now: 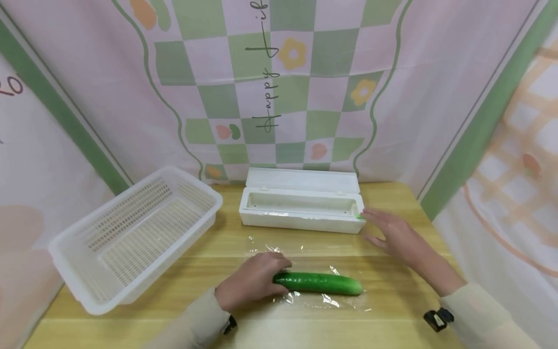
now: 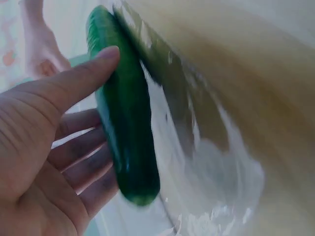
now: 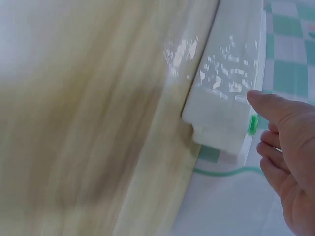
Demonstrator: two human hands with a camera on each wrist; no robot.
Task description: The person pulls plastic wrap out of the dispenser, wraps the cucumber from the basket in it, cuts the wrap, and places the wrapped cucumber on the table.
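Cucumber (image 1: 320, 283) before open white box (image 1: 301, 223)

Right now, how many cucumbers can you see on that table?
1. The cucumber is in front of the white box, one end in the left hand. I see no sign of others hidden.

a wood-grain table (image 1: 327, 332) carries a white slotted basket (image 1: 152, 237), a lidded white box (image 1: 301, 222) and clear film (image 1: 329, 300).

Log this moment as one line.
left hand: holds cucumber | right hand: beside green tab | clear film: under cucumber | white box: lid open | white basket: left of box
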